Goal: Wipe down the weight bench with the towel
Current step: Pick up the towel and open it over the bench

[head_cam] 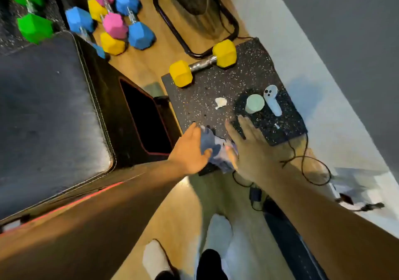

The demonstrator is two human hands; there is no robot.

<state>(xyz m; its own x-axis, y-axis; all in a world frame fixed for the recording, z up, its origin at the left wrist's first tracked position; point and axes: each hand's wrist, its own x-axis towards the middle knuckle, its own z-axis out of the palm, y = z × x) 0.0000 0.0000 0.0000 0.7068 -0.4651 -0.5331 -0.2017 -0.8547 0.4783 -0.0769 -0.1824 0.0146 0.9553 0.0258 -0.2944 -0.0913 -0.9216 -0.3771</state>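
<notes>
So the biggest thing in view is the weight bench (49, 115), black padded top with white stitching, filling the whole 9 o'clock side. Its dark frame with a red edge drops off toward the middle.

Next up is the speckled black rubber mat (218, 89) sitting around 1 o'clock from center, on the wood floor. A yellow dumbbell (201, 64) lies across its far corner, chrome handle, one head half off the edge. Up at 11 to 12 o'clock there's a loose pile of blue, pink, yellow and green dumbbells (112, 18), and a black tube stand (194, 31) at 12.

Both arms reach in from the bottom. The towel (216, 148), a crumpled blue-and-white thing, sits at the near edge of the mat, dead center, well apart from the bench pad. The left hand (192, 150) is on its 9 o'clock side with the thumb hooked over the cloth, so it's gripping it. The right hand (248, 150) is pressed against the 3 o'clock side, fingers spread wide and flat over the mat; can't tell if it's really holding any cloth.

Smaller stuff on the mat at 2 o'clock: a pale green cup (254, 103), a light blue controller (272, 99) just beside it, and a little white scrap (220, 102). A black cable (306, 160) loops off the mat's near corner.
</notes>
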